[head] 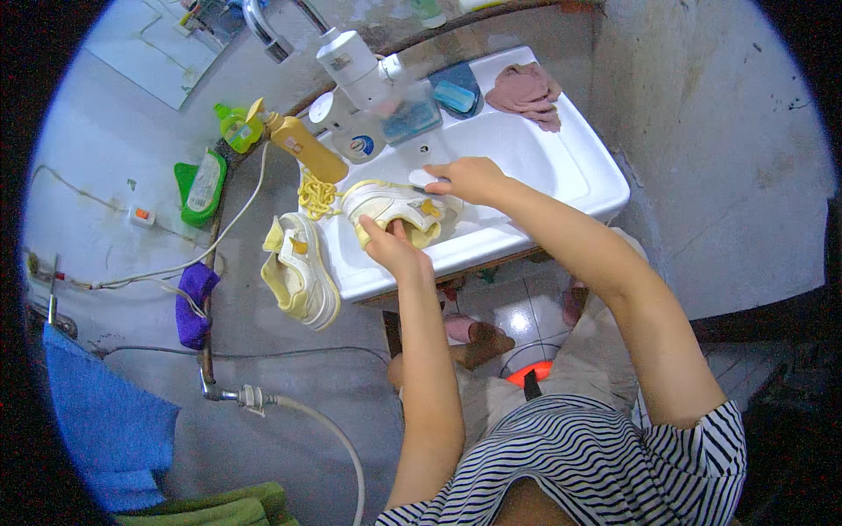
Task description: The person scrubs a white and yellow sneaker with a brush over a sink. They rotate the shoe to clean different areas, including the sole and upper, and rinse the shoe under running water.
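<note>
My left hand (393, 248) grips a white and pale-yellow sneaker (375, 200) by its collar, some fingers inside the opening, over the left part of a white washbasin (585, 171). Above the toe end, my right hand (470, 181) holds a small white-headed tool (421, 177), probably a brush; its dark part touches or lies very near the shoe's sole edge, and the bristles cannot be made out. The matching sneaker (301, 273) is at the basin's left side. Yellow shoelaces (318, 195) lie bunched on the basin's left rim.
Behind the shoe are a tan pump bottle (306, 148), a clear tub (358, 141), a soap box (411, 115) and a white faucet heater (355, 66). A blue brush or soap bar (454, 96) and a pink cloth (526, 95) lie on the back rim. Cables run along the left wall.
</note>
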Available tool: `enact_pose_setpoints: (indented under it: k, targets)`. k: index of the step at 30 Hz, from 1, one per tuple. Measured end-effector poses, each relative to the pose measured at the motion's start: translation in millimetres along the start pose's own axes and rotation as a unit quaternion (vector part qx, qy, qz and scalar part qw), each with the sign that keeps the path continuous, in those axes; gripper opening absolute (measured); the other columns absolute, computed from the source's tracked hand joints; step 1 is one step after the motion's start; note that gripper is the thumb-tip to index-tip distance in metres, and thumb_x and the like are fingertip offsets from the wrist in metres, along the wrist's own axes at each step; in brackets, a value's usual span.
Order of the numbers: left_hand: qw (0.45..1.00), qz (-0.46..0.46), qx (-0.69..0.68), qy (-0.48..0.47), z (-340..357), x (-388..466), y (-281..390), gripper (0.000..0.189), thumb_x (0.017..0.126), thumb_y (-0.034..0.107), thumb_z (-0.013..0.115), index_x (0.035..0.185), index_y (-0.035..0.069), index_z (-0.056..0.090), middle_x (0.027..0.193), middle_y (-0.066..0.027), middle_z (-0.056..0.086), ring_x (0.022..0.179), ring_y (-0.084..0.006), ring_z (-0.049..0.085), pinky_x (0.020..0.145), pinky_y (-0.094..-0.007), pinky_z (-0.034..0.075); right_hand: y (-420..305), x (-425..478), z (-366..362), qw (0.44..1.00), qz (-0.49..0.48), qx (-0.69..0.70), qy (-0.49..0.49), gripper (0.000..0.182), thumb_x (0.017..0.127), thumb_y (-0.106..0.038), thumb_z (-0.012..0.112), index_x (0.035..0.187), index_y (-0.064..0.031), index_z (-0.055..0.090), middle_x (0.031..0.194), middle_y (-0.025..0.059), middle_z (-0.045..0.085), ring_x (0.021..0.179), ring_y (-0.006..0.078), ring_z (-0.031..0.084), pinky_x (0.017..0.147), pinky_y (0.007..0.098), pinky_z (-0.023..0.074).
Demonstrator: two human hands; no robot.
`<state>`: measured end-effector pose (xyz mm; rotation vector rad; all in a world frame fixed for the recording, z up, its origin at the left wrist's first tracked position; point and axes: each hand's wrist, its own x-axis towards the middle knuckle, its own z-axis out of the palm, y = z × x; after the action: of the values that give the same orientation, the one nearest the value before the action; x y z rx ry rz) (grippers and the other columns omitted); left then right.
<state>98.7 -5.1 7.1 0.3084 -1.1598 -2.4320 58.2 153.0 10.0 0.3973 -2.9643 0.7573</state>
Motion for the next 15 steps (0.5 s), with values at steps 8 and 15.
enact_pose_setpoints:
  k: [8,15]
  targets:
    - [0.999,-0.014,0.021,-0.032,2.2,-5.5,4.5,0.032,0.096,0.030,0.045,0.112,0.003,0.051,0.103,-0.0070,0.057,0.089,-0.0145,0.057,0.071,-0.0262,0.049,-74.3,-10.1,-26.3,0.975,-0.156,0.073,0.143,0.046,0.088,-0.047,0.051,0.131,-0.0305,0.049,0.081,0.0115,0.065,0.072,0.0301,0.063,0.062,0.0393,0.0490]
    - [0.999,-0.032,0.022,-0.031,2.0,-2.4,0.8,0.029,0.096,0.029,0.046,0.106,0.004,0.054,0.095,-0.0055,0.059,0.080,-0.0121,0.057,0.062,-0.0238,0.048,-71.7,-12.4,-23.1,0.970,-0.153,-0.049,0.183,0.046,0.089,-0.048,0.048,0.133,-0.0342,0.045,0.066,0.0120,0.058,0.059,0.0282,0.061,0.049,0.0379,0.0471]
